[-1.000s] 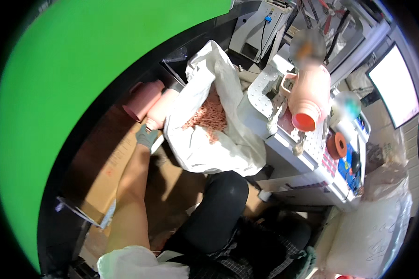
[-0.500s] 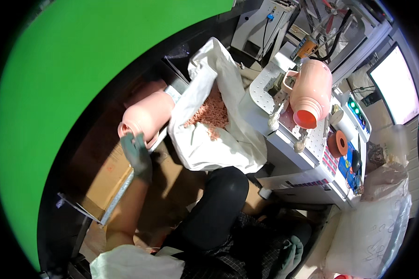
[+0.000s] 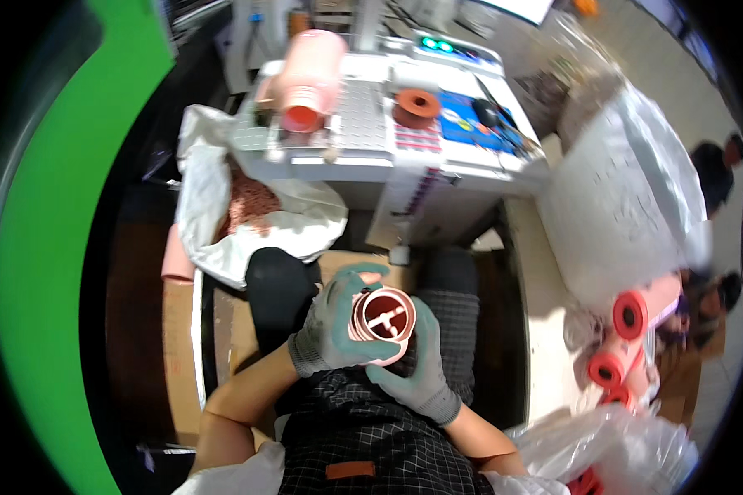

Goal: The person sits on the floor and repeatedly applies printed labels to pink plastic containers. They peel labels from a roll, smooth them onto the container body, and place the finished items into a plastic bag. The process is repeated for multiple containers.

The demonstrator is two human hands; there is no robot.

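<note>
A pink plastic jug body is over my lap, its round threaded mouth tilted up toward me. Within the mouth shows a small pink branched plastic piece; whether it is loose or attached I cannot tell. My left hand, in a grey-green glove, wraps the jug's left side, fingers over the far rim and thumb along the near side. Gloved alike, my right hand closes around its right side and underneath. Most of the jug's body is hidden by both hands.
A white sack of pink plastic scraps stands ahead left. Behind it, a similar pink jug lies on a white machine, beside a brown ring. More pink jugs and a large white bag are at right.
The view has swung right. My left hand has come from the pink jugs at the left to my lap, and my right hand has risen from the lower right; both now hold a jug.
</note>
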